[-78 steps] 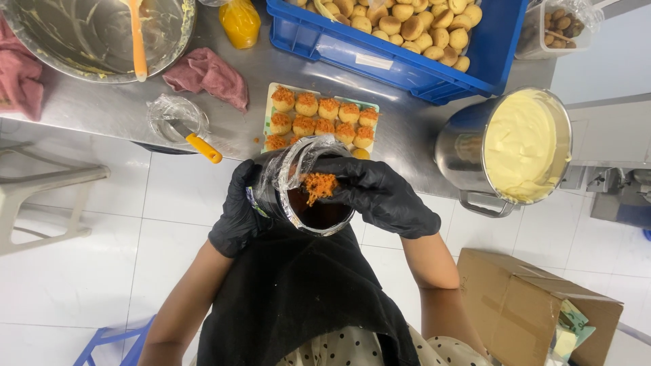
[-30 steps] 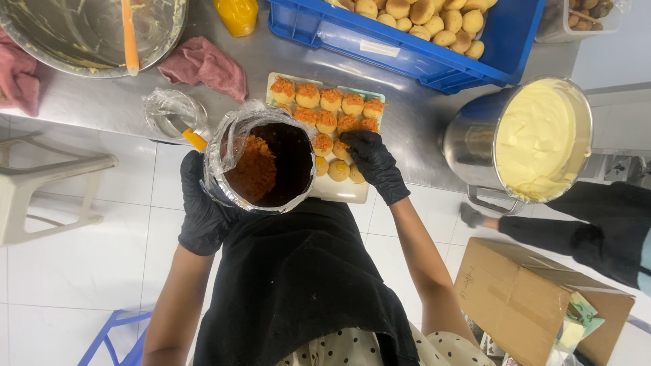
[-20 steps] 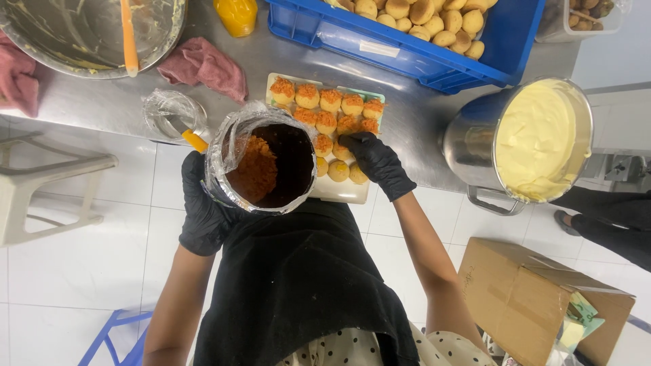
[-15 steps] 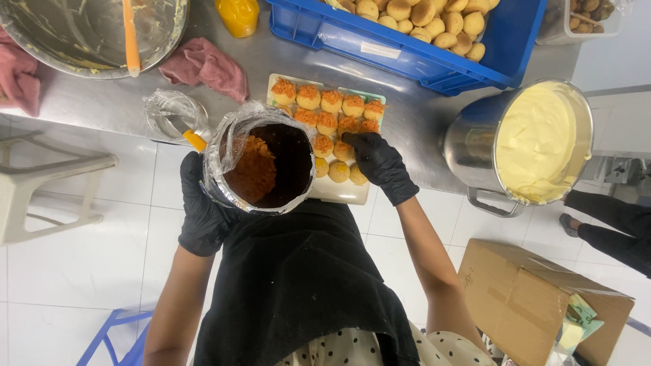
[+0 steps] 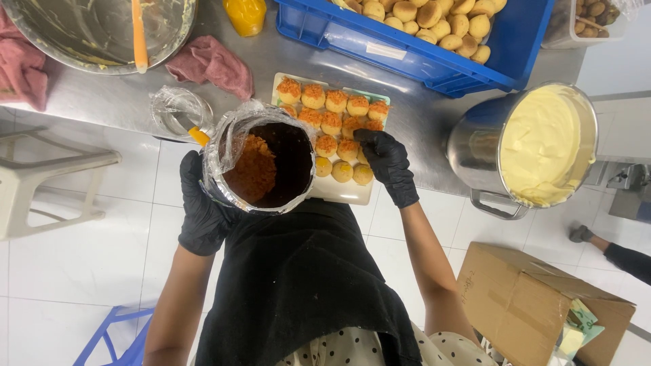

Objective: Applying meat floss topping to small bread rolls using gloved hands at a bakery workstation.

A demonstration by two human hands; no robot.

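L hand cups a bag-lined tub of orange floss at the bench's near edge. R hand, fingers bunched, pinches floss over the buns on the white tray. Approx. 11 topped; 3 in near row bare.

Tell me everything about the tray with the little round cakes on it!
The tray is a pale rectangle lying flat at the edge of the steel counter, partly hanging past it. Rows of small round golden cakes fill it; most wear orange crumbs, while three nearest the person are bare. The right hand, in a black glove, rests on cakes at its right side. The lined can of crumbs, held by the left hand, hides its left corner.
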